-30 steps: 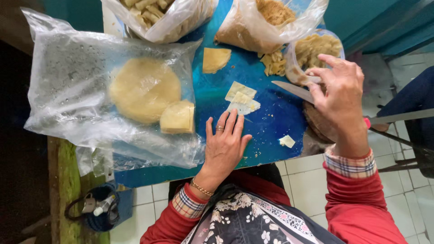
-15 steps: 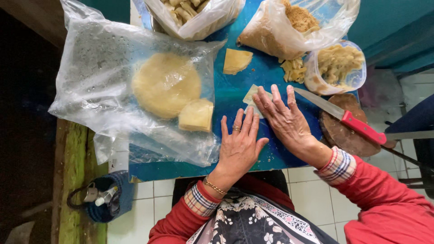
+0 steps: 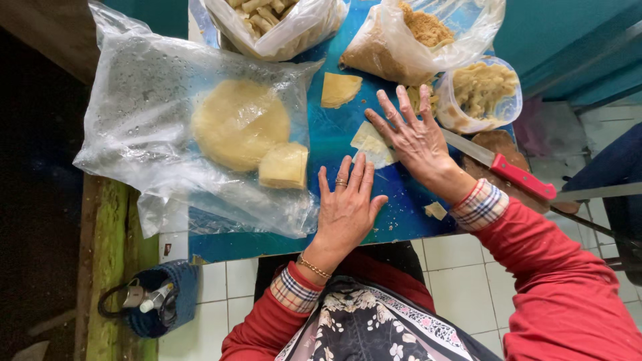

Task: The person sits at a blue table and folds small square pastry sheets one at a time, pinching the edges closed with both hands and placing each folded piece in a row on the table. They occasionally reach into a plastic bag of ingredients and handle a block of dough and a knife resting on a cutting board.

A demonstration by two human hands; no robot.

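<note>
My left hand (image 3: 346,204) lies flat on the blue board (image 3: 334,140), fingers apart, holding nothing. My right hand (image 3: 412,134) rests palm down just beyond it, fingers spread, its fingertips beside a flat pale yellow dough piece (image 3: 372,145). A second dough piece (image 3: 339,89) lies farther up the board. A knife with a red handle (image 3: 515,176) lies to the right of my right wrist, apart from the hand. A small dough scrap (image 3: 435,210) sits near the board's front edge.
A clear plastic bag (image 3: 147,134) at left holds a round dough disc (image 3: 239,124) and a wedge (image 3: 284,165). Bags of sticks (image 3: 274,20) and brown crumbs (image 3: 414,33) and a tub of pale filling (image 3: 483,90) stand at the back. A blue basket (image 3: 157,304) sits on the tiled floor.
My right hand held the red-handled knife a second ago; it set the knife down at right and moved left, flat beside the dough piece. My left hand stayed flat on the board.
</note>
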